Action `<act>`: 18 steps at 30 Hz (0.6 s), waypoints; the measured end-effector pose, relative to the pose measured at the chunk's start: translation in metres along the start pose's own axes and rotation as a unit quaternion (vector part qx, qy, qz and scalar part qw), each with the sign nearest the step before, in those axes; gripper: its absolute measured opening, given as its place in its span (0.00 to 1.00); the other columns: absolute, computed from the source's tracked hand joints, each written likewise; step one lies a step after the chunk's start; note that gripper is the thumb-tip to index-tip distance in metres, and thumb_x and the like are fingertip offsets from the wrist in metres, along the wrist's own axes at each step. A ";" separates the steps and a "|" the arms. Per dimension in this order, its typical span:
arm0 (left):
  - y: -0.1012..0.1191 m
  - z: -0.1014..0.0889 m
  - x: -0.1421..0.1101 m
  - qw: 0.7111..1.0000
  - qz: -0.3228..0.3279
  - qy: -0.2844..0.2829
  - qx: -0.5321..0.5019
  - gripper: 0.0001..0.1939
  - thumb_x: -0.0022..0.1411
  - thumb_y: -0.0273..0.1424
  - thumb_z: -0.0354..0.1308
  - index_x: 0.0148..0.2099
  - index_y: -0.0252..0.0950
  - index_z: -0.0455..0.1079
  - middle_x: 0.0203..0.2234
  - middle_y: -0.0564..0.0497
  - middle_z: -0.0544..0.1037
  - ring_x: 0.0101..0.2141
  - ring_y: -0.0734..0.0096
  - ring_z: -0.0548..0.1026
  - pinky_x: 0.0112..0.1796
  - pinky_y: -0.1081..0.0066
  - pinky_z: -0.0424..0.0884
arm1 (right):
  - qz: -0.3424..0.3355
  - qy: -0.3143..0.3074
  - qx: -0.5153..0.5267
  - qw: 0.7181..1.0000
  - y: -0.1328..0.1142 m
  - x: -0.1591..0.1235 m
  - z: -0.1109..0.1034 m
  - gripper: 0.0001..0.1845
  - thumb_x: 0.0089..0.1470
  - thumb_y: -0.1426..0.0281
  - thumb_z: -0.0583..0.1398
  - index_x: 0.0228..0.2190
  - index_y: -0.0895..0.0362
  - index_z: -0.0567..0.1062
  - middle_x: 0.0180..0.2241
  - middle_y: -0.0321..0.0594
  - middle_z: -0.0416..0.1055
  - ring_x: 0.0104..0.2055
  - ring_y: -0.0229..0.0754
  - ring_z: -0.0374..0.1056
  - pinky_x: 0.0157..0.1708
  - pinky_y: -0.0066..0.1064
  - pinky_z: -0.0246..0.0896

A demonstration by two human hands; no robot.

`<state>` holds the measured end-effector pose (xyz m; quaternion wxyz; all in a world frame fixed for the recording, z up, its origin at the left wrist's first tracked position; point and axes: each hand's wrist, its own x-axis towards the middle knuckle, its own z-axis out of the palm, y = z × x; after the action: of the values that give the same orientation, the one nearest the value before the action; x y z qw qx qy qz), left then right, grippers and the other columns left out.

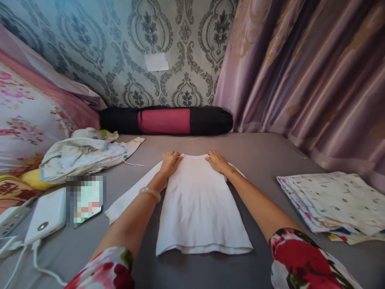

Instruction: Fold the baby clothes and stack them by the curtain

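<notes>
A white long-sleeved shirt (198,204) lies flat on the grey bed sheet (261,152), neck away from me. My left hand (170,161) rests flat on its left shoulder, fingers stretched toward the neckline. On the right shoulder my right hand (217,161) lies flat too, fingers out. The left sleeve (129,196) trails out to the left under my forearm, which wears a pale bangle (149,193).
A stack of folded patterned cloths (333,200) sits at the right. Loose crumpled clothes (81,154) lie at the left, with a phone (86,199), a white power bank (46,214) and cables nearby. A black and red bolster (165,120) lies against the wall; curtains hang right.
</notes>
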<state>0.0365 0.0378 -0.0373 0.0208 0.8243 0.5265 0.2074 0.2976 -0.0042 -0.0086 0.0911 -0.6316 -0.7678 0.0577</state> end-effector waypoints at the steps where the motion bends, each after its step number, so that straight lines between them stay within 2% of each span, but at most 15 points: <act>1: -0.001 -0.001 0.004 1.000 0.014 0.011 0.019 0.18 0.69 0.41 0.43 0.47 0.37 0.69 0.43 0.42 0.73 0.47 0.56 0.67 0.46 0.60 0.59 | 0.001 0.007 -0.005 1.000 -0.001 0.002 0.000 0.13 0.66 0.67 0.49 0.45 0.59 0.69 0.48 0.50 0.70 0.51 0.46 0.64 0.48 0.32 0.54; 6: -0.004 -0.003 0.032 0.991 0.063 0.012 0.114 0.20 0.71 0.39 0.38 0.48 0.36 0.68 0.44 0.39 0.71 0.47 0.54 0.65 0.46 0.59 0.57 | -0.001 0.032 -0.057 0.998 0.002 0.022 0.005 0.12 0.66 0.66 0.48 0.45 0.57 0.68 0.46 0.51 0.71 0.49 0.49 0.66 0.45 0.33 0.55; 11: -0.009 0.005 0.056 0.988 0.075 0.000 0.137 0.20 0.71 0.37 0.37 0.48 0.34 0.69 0.44 0.36 0.71 0.46 0.51 0.65 0.46 0.57 0.57 | -0.030 0.040 -0.100 0.994 0.013 0.044 0.011 0.13 0.66 0.67 0.48 0.45 0.59 0.68 0.45 0.52 0.71 0.49 0.51 0.66 0.46 0.36 0.56; 15: -0.011 0.011 0.062 0.986 0.059 -0.011 0.152 0.19 0.70 0.36 0.38 0.47 0.35 0.69 0.45 0.36 0.72 0.47 0.51 0.65 0.46 0.57 0.57 | -0.036 0.023 -0.074 0.996 0.017 0.058 0.013 0.13 0.65 0.67 0.49 0.46 0.58 0.69 0.48 0.52 0.71 0.51 0.50 0.65 0.49 0.36 0.55; 18: -0.011 0.010 0.060 0.987 0.043 -0.020 0.155 0.19 0.69 0.36 0.40 0.49 0.35 0.68 0.46 0.36 0.72 0.48 0.50 0.66 0.47 0.56 0.58 | -0.017 0.018 -0.002 1.000 0.022 0.063 0.010 0.15 0.65 0.64 0.51 0.48 0.58 0.69 0.51 0.51 0.70 0.53 0.48 0.64 0.51 0.35 0.55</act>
<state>0.0520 0.0969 -0.0303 -0.1054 0.8434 0.5158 0.1074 0.3053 0.0620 -0.0193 0.1041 -0.6193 -0.7770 0.0434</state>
